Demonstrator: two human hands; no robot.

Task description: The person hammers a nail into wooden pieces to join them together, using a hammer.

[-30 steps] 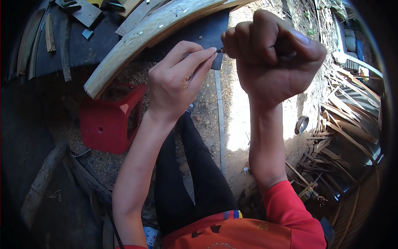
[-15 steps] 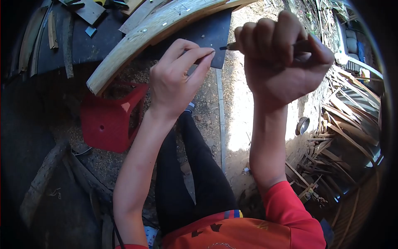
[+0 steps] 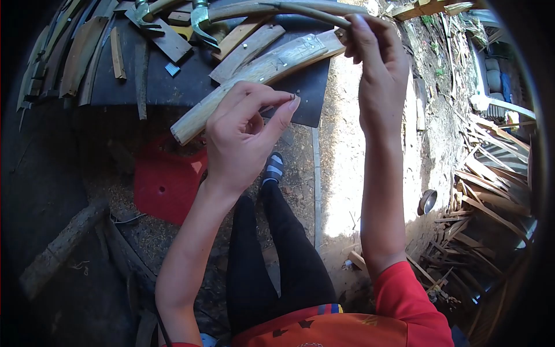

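My left hand (image 3: 245, 127) is pinched at thumb and forefinger around a tiny piece too small to name, held above the dark table's front edge. Up and to the right, my right hand (image 3: 378, 63) grips a thin dark stick-like tool (image 3: 312, 13) that points left across the table. Beneath and behind my left hand lies a pale curved piece of wood (image 3: 277, 62) with small white pegs and pencil marks on it. Its near end juts past the table's front edge.
Two hammers (image 3: 200, 22) and wood strips (image 3: 87, 52) lie on the dark table (image 3: 127, 87). A red plastic chair (image 3: 165, 179) stands below its edge. A log (image 3: 63, 248) is at lower left, a metal bowl (image 3: 428, 201) and split wood (image 3: 491, 196) at right.
My right hand has moved up and turned, so the tool now points left over the table. My left hand has lowered slightly. The view has shifted, showing more of the table and the hammers.
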